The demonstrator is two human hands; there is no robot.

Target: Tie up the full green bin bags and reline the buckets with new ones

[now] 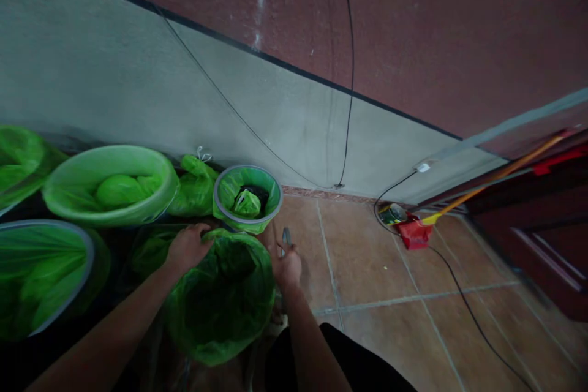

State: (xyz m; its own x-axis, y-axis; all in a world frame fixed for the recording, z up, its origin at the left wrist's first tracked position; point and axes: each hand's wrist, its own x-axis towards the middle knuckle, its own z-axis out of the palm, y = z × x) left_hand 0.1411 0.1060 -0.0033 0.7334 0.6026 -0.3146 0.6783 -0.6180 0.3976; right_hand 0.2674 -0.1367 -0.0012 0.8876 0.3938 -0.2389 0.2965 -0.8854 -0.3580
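Green bag (248,312) between — left hand (187,249) pinching its edge, right hand (288,266) gripping grey ring (286,231).

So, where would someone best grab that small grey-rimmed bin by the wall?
I'd probably take the small bin by the right side of its grey rim, coming from above and right. It looks upright with its mouth facing up, and tiled floor leaves room there, while a green bag crowds its left.

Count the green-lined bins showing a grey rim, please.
2. A large green-lined bin with a grey rim sits lower left, cut off by the frame; a smaller round green-lined bin with a grey rim stands left of centre. Others may be hidden.
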